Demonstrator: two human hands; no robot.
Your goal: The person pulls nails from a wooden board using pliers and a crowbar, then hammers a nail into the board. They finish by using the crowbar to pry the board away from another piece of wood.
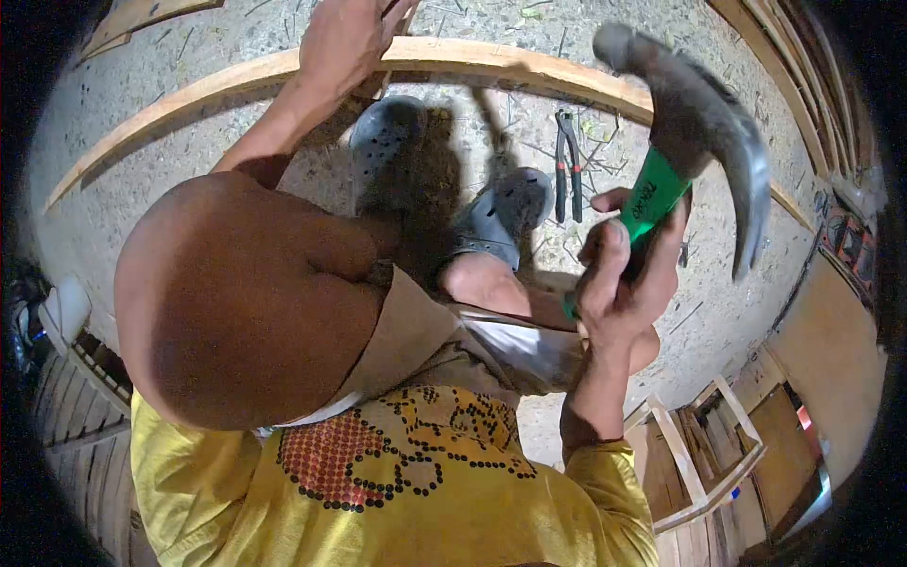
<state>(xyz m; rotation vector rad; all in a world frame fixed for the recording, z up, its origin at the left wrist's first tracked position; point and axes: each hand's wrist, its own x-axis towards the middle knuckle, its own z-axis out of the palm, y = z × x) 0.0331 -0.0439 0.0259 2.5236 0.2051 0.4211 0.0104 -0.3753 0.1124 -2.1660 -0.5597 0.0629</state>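
My right hand (631, 260) is closed around the green handle of a claw hammer (694, 104), raised off the floor with its metal head toward the upper right. Near the top edge, my left hand (342, 47) is closed at a thin wooden strip (408, 21), its fingertips partly cut off by the frame. That strip crosses a long wooden strip (491, 57), which looks curved in this wide view and lies across the floor beyond my feet. Cutting pliers (568, 165) with red and black handles lie between my foot and the hammer.
Grey clogs (389, 132) are on my feet, with a bare knee (250, 283) close to the camera. Loose nails litter the concrete floor (690, 321). Wooden frames (680, 454) stand at the lower right, and long boards (789, 76) line the right side.
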